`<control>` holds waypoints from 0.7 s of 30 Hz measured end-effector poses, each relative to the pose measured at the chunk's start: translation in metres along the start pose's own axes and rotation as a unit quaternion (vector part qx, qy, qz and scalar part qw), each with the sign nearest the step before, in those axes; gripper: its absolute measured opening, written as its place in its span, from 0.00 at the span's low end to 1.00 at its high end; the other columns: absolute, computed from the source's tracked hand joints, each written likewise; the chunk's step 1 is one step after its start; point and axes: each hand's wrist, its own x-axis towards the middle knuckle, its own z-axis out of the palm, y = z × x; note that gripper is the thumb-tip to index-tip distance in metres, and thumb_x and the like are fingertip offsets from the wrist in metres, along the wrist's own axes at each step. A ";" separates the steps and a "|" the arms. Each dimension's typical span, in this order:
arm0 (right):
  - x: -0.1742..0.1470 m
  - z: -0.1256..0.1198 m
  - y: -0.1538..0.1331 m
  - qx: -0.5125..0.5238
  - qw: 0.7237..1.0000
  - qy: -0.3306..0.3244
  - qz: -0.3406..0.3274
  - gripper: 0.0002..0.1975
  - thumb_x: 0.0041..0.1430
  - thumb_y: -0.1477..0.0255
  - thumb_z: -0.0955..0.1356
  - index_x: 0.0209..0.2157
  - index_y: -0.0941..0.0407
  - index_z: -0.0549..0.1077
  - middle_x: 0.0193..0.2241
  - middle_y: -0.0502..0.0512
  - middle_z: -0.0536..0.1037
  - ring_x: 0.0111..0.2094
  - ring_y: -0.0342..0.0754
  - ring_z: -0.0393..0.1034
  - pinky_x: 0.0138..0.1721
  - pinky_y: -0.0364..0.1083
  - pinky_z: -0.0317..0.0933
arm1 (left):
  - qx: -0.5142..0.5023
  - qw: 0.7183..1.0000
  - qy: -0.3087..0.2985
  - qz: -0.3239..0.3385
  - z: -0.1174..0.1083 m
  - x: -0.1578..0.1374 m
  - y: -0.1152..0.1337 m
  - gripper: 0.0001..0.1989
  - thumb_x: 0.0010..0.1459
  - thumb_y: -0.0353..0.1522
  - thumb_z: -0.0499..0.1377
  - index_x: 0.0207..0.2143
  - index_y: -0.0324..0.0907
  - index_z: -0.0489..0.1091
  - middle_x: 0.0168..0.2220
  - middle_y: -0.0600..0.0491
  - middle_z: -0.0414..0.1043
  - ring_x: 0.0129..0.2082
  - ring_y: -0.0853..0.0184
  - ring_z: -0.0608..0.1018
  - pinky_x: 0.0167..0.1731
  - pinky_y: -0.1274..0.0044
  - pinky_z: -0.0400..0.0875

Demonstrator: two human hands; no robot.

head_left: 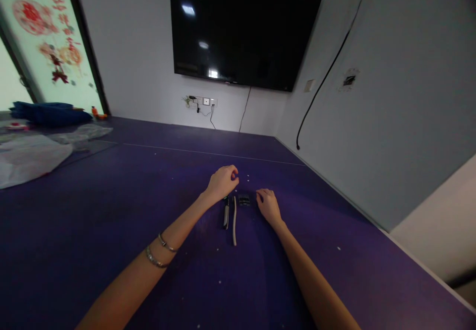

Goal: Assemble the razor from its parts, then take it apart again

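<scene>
My left hand (222,182) hovers over or rests on the purple surface, its fingers curled together; anything between them is too small to make out. Just below it lies a slim tool with a black and pale handle (226,215), its upper end close under my wrist. Beside that tool a thin beige stick-like or cord-like piece (234,223) lies lengthwise. A small dark clear-looking piece (244,200) sits between my two hands. To its right is my right hand (269,207), fingers loosely bent with a gap at the thumb, and nothing visible in it.
Tiny white bits (248,177) dot the purple surface (178,285). At the left lie a clear plastic sheet (35,156) and a dark blue cloth bundle (50,114). A black cable (323,79) hangs along the right wall. A television (243,30) is mounted ahead.
</scene>
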 end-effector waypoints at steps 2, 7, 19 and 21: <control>0.001 0.003 0.000 -0.021 0.999 -0.021 0.014 0.15 0.57 0.74 0.59 0.41 0.60 0.74 0.40 0.61 0.75 0.44 0.51 0.65 0.46 0.47 0.56 | 0.000 0.999 -0.020 -0.025 -0.008 -0.005 0.002 0.09 0.52 0.32 0.55 0.37 0.43 0.70 0.33 0.52 0.74 0.34 0.67 0.75 0.34 0.77 0.67; 0.001 0.005 0.000 -0.046 0.996 -0.062 0.050 0.15 0.57 0.73 0.60 0.42 0.59 0.74 0.39 0.62 0.75 0.43 0.51 0.66 0.46 0.46 0.55 | 0.049 0.991 -0.102 -0.073 -0.011 -0.023 -0.008 0.08 0.50 0.35 0.56 0.32 0.43 0.71 0.34 0.51 0.74 0.35 0.63 0.76 0.33 0.75 0.68; -0.001 0.001 -0.003 -0.058 0.994 -0.081 0.044 0.14 0.56 0.74 0.61 0.40 0.58 0.75 0.40 0.61 0.75 0.42 0.52 0.67 0.44 0.45 0.56 | 0.139 0.956 -0.234 -0.107 0.033 -0.064 -0.009 0.18 0.51 0.43 0.54 0.37 0.41 0.73 0.39 0.43 0.75 0.39 0.55 0.77 0.37 0.68 0.70; 0.000 0.000 -0.002 -0.057 0.994 -0.085 0.044 0.14 0.56 0.74 0.61 0.40 0.58 0.75 0.40 0.62 0.75 0.42 0.52 0.66 0.45 0.46 0.55 | 0.139 0.953 -0.245 -0.107 0.034 -0.065 -0.006 0.17 0.51 0.41 0.53 0.37 0.41 0.73 0.39 0.43 0.75 0.40 0.55 0.77 0.38 0.67 0.70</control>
